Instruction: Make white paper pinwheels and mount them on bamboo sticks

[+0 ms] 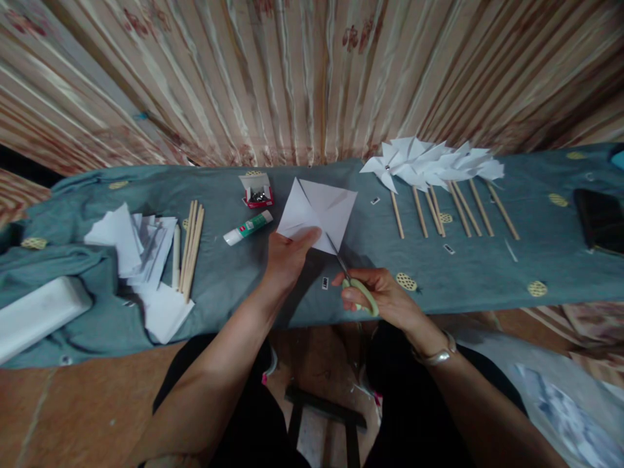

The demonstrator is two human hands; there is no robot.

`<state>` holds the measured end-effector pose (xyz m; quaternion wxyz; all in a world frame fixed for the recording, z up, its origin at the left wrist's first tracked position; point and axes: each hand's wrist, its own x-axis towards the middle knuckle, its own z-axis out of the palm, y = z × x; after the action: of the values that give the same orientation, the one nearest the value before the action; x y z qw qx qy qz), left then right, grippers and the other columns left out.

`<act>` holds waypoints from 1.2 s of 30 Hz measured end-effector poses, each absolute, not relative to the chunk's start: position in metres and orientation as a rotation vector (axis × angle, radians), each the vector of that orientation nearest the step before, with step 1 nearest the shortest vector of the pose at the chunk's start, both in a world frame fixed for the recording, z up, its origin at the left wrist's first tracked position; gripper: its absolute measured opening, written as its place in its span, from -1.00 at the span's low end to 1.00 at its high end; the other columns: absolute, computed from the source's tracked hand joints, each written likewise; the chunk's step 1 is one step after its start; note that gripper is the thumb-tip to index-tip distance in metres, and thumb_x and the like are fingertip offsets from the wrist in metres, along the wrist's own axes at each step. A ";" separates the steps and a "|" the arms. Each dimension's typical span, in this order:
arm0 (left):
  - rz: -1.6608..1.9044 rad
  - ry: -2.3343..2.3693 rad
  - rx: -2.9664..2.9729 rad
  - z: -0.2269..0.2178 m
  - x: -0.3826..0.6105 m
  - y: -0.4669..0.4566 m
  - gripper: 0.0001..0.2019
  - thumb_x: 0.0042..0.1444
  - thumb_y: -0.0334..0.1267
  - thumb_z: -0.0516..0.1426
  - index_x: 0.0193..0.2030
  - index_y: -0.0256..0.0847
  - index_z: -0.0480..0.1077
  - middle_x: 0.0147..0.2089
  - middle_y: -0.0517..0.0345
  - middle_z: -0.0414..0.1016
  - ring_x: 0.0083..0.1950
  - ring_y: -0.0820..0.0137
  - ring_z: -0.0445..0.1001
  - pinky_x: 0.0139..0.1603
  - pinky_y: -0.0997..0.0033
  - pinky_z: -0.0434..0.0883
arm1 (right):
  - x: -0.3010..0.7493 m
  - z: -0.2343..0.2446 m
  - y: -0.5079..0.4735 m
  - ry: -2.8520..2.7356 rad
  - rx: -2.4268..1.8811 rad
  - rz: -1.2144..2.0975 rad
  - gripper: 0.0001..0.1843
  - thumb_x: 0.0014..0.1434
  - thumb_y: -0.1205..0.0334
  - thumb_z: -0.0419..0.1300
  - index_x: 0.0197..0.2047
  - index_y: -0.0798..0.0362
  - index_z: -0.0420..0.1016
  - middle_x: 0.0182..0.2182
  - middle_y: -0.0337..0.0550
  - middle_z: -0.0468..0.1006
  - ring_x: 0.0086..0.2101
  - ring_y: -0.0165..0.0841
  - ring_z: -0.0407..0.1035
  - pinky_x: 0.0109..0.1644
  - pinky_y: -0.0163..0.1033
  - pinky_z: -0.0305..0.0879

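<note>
My left hand [291,252] grips a square of white paper [336,201] by its near left edge, thumb on top. Slits run from the paper's corners toward its middle. In my right hand [385,292] is a pair of scissors [363,296] with pale green handles; the blades meet the paper at its near corner, pointing toward the middle. Left of the paper lie a glue stick [248,227] with a green label and a small open red-and-white box [258,195] holding dark metal bits.
Several paper pinwheels [433,162] on wooden sticks lie to the right. Farther right is a black phone-like object [599,221]. On the left are loose wooden sticks [191,250], white paper pieces [146,247] and a white block-shaped object [43,315]. A pleated curtain [302,78] hangs behind the table.
</note>
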<state>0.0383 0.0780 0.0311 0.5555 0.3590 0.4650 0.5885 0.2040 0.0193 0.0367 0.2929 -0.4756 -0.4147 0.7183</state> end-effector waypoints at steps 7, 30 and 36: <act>1.367 1.125 0.864 0.031 0.038 0.077 -0.89 -0.13 -0.29 0.32 -0.40 -0.23 0.55 -0.36 0.13 0.58 -0.36 0.35 0.50 -0.26 0.34 0.41 | 0.203 0.036 0.019 -1.094 -1.261 1.892 -0.51 -0.21 -0.14 0.46 -0.37 0.09 0.55 -0.60 -0.35 0.43 -0.61 -0.53 0.32 -0.52 -0.41 0.31; 1.363 1.105 0.855 0.031 0.041 0.074 -0.84 -0.16 -0.35 0.32 -0.35 -0.24 0.57 -0.33 0.14 0.62 -0.32 0.35 0.53 -0.19 0.35 0.44 | 0.200 0.036 0.020 -1.095 -1.270 1.840 -0.50 -0.24 -0.16 0.46 -0.39 0.07 0.54 -0.64 -0.34 0.45 -0.62 -0.51 0.33 -0.54 -0.40 0.28; 1.322 1.101 0.859 0.030 0.044 0.072 -0.85 -0.15 -0.34 0.31 -0.35 -0.21 0.58 -0.33 0.15 0.62 -0.33 0.36 0.52 -0.19 0.34 0.44 | 0.201 0.032 0.020 -1.152 -1.262 1.800 -0.49 -0.17 -0.18 0.43 -0.34 0.08 0.56 -0.64 -0.30 0.46 -0.61 -0.50 0.31 -0.53 -0.39 0.24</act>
<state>0.0437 0.0718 0.0302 0.5722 0.3664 0.4696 0.5637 0.2011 0.0200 0.0323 0.3240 -0.4811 -0.4391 0.6861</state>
